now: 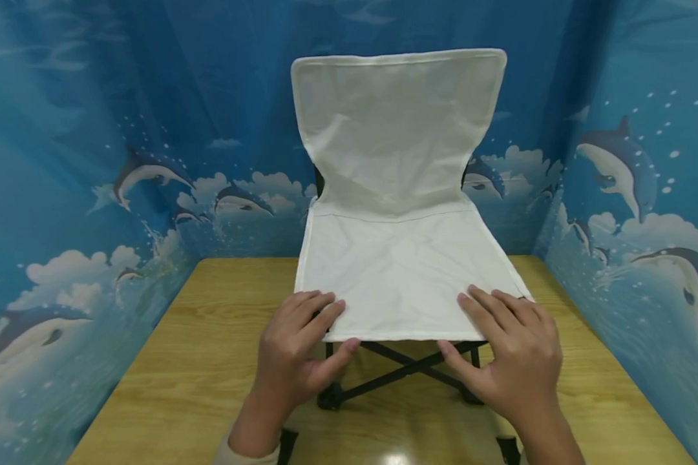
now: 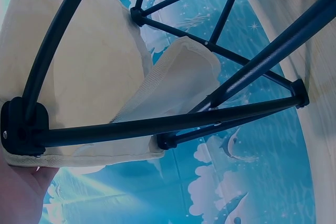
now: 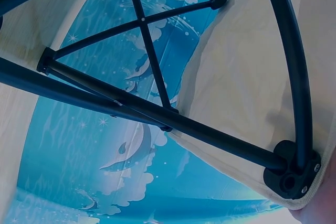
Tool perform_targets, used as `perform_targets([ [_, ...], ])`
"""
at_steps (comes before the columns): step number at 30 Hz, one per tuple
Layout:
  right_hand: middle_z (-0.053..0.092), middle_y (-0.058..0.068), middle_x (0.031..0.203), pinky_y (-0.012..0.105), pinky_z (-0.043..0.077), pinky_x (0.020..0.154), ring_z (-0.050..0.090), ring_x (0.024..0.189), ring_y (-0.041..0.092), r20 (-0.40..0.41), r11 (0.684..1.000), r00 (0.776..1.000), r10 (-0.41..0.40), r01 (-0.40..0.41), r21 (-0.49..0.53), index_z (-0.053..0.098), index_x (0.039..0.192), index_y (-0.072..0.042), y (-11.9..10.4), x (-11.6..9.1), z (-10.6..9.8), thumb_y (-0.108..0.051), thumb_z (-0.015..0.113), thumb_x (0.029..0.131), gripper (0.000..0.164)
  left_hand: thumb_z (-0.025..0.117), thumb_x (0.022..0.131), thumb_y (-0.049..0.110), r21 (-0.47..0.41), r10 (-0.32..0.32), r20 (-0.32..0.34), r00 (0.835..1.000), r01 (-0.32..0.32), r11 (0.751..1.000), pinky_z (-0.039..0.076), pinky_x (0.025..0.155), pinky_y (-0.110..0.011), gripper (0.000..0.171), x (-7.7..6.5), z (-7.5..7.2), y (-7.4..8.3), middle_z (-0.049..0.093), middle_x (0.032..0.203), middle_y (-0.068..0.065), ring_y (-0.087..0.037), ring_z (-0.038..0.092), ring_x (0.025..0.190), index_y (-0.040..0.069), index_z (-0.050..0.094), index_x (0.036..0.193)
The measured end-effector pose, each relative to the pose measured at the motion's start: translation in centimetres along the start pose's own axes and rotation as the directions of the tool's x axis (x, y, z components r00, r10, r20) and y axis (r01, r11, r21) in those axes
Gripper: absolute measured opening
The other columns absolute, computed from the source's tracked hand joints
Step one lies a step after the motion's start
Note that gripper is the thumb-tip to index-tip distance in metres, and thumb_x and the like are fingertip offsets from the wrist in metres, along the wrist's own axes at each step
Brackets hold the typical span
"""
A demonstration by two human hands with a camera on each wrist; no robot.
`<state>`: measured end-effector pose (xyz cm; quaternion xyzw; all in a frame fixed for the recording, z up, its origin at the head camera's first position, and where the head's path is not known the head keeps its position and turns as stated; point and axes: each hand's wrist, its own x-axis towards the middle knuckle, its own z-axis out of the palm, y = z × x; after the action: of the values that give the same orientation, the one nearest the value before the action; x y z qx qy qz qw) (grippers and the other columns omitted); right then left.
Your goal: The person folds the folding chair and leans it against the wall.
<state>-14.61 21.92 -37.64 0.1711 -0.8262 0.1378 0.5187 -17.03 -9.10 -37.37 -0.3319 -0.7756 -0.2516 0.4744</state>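
Observation:
A small folding chair with a white fabric seat [image 1: 401,271] and backrest [image 1: 395,123] stands unfolded, its back away from me. My left hand [image 1: 296,342] rests on the seat's front left corner, fingers spread over the fabric and thumb along the front edge. At the front right corner, my right hand [image 1: 512,349] lies the same way. Both wrist views look beneath the seat, where dark tubes [image 2: 157,124] meet a plastic corner joint [image 3: 291,171]. Part of the left hand [image 2: 23,192] shows beside its corner; both palms' undersides are hidden.
The chair stands on a wood-grain table [image 1: 209,361]. Blue curtains [image 1: 227,77] printed with dolphins and clouds surround it at the back and both sides. Crossed dark legs [image 1: 413,367] show under the seat, with two front feet [image 1: 507,445] near me.

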Motion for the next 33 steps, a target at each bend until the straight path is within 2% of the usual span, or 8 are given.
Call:
perform_targets([
  [18,0.079,0.012,0.122,0.065,0.048,0.094,0.070,0.109,0.041,0.022,1.000,1.000,0.008,-0.008,-0.004,0.080,0.125,-0.015,-0.7,-0.1,0.3,-0.074,0.055,0.095,0.071,0.059,0.104,0.055,-0.011,-0.022,-0.015,1.000,0.022,1.000,0.060,0.095,-0.055,0.051,-0.2,-0.5,-0.3,0.079,0.115,-0.012,-0.032,0.074,0.108,0.010,0.081,0.118],
  [33,0.079,0.013,0.121,0.063,0.049,0.094,0.070,0.108,0.041,0.005,1.000,1.000,-0.001,0.001,0.008,0.080,0.123,-0.014,-1.3,0.1,0.5,-0.072,0.055,0.096,0.069,0.062,0.103,0.054,-0.020,-0.019,-0.041,0.999,0.018,1.000,0.060,0.093,-0.057,0.051,-0.4,-0.8,-0.7,0.079,0.114,-0.013,-0.034,0.073,0.106,0.009,0.081,0.117],
])
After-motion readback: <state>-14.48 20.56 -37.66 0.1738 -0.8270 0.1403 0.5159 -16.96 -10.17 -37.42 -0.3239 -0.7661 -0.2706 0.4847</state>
